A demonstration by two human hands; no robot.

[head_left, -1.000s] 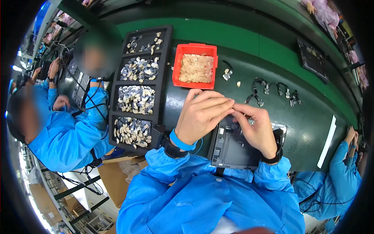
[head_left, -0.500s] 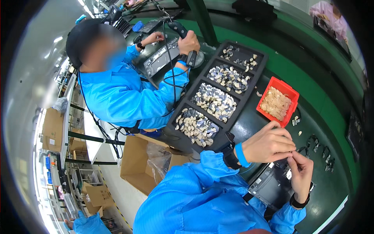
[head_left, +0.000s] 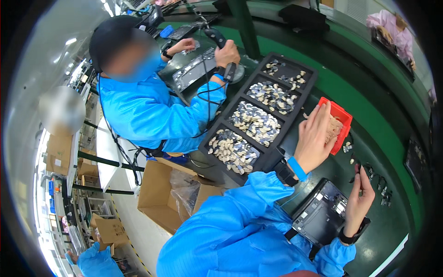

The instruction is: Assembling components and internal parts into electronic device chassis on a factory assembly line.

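My left hand reaches over the left side of a red bin, its fingers stretched out. Thin tan pieces lie in the bin, partly covered by the hand. To the right, my right hand pinches a small dark part between thumb and fingertip; its exact kind is too small to tell. Below and between my hands lies a flat black electronic device housing. Several small dark parts with cables rest on the table beyond my right hand.
A black compartment tray filled with small cream and grey pieces stands left of the bin. Across from it, a co-worker in blue holds a corded tool over another housing. An opened cardboard box sits at lower left.
My left hand has parted from my right and moved up to the red bin, its fingers now straightened. My right hand has shifted slightly upward, pinching the small dark part.
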